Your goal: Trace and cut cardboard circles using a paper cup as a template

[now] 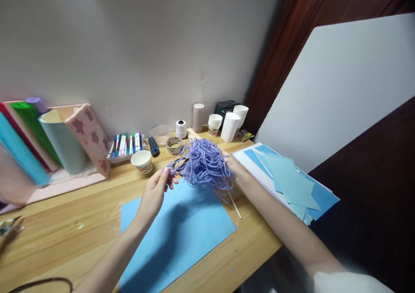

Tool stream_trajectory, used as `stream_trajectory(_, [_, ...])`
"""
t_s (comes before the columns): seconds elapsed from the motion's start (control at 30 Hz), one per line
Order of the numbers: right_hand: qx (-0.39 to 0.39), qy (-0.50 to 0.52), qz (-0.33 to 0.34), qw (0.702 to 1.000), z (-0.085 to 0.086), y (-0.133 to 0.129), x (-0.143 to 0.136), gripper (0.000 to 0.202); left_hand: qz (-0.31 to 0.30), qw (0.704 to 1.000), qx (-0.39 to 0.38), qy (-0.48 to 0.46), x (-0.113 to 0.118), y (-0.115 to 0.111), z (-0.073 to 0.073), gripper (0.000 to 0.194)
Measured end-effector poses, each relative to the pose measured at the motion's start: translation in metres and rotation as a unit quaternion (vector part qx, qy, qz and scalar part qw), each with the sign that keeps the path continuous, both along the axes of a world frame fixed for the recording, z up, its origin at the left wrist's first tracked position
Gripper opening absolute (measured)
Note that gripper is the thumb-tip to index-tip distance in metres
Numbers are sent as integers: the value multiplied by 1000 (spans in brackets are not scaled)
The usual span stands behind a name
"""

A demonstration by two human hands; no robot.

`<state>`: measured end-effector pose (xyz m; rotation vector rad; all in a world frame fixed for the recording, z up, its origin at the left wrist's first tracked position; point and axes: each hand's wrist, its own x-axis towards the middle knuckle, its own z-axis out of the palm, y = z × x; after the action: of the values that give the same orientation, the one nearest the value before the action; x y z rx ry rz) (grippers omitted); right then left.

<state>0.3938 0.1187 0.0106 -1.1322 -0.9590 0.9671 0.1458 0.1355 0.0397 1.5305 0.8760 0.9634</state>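
White sleeve [350,282] lay nearest, then left hand [154,193], closed fingertips pinching strands of purple yarn [207,163], tangled and unsorted above a plain blue sheet [207,224], with right hand [232,165] behind, its finger opening and hold too hidden to tell.

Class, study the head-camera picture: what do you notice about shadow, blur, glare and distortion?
Head view: a soft, dark shadow crosses the blue sheet; the white sleeve and far left edge are blurred, while the purple yarn is clearer; the wall shows no harsh glare; forearms look stretched, probably by a wide lens.
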Motion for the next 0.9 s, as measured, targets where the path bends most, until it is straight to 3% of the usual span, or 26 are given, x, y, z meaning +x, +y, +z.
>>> stream_trajectory(0.23, [-13,60,-55,997,-24,3,-19,28,139,985,98,-7,-51,-1,32,32])
stream_trajectory(0.4, [-15,101,-111,989,-45,-1,-14,20,192,970,149,-31,-69,1,49,31])
stream_trajectory(0.47, [-15,117,-133,984,-48,-1,-7,17,167,976,140,-27,-71,1,52,36])
stream_trajectory(0.57, [-18,145,-152,978,-44,2,3,19,91,986,127,57,-70,-2,56,42])
stream_trajectory(0.73, [-17,205,-158,966,-36,4,9,26,48,962,160,215,-69,-8,63,42])
stream_trajectory(0.83, [17,117,-169,979,-38,2,13,29,38,958,164,230,-75,-7,65,38])
stream_trajectory(0.9, [26,-6,-211,977,-37,-2,16,37,37,962,174,206,-79,-7,67,34])
